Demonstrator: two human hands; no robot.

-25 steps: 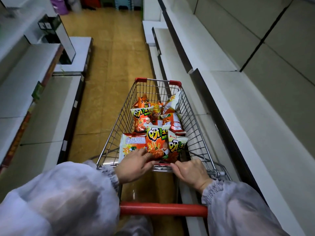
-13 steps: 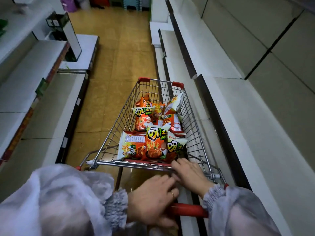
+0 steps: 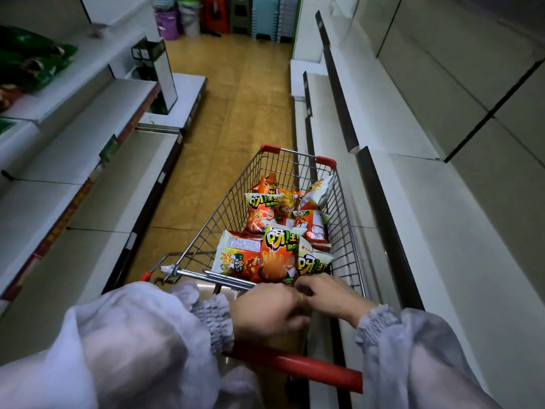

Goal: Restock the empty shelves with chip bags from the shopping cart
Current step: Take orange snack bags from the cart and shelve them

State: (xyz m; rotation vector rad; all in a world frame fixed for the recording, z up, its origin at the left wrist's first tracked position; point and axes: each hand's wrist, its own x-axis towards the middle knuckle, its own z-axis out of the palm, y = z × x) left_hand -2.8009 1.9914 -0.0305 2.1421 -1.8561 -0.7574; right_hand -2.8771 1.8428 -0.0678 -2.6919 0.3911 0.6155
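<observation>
The shopping cart (image 3: 295,219) has rolled a little up the aisle since a second ago, bringing bare shelves (image 3: 427,231) alongside, to the right of the hands, so stocking looks about to start. The left hand (image 3: 265,314) has dropped back from the basket's near rim to the red handle (image 3: 321,369), fingers curled over it. The right hand (image 3: 327,293) stays at the rim, fingers bent; whether it pinches anything I cannot tell. The chip bags (image 3: 274,255) lie just ahead of both hands.
</observation>
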